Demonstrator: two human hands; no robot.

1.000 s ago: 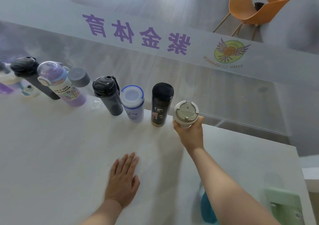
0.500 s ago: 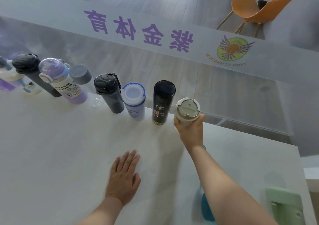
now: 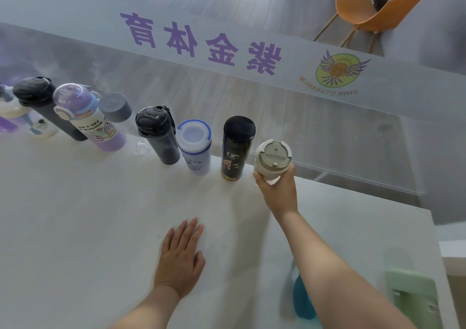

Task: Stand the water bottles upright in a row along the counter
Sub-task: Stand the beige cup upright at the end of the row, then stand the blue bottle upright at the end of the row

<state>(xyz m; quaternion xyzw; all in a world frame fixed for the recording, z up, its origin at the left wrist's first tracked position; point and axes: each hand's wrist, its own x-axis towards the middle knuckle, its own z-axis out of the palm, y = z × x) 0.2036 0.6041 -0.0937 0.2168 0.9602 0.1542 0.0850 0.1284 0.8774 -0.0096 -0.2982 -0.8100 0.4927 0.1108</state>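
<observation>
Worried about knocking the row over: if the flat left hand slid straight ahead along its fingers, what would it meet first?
Probably the tall black cylindrical flask, or the gap beside it; the left hand lies flat on the white counter, fingers pointing up and slightly right. Depth is unclear.

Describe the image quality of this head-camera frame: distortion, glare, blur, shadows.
Head view: wide-angle distortion makes the row of bottles lean outward, strongest at the purple-capped bottle; the far left bottles wash out in hazy glare; the teal object and green object at the lower right are blurred; the right hand and its beige cup stay sharp; shadows on the counter are faint.
</observation>
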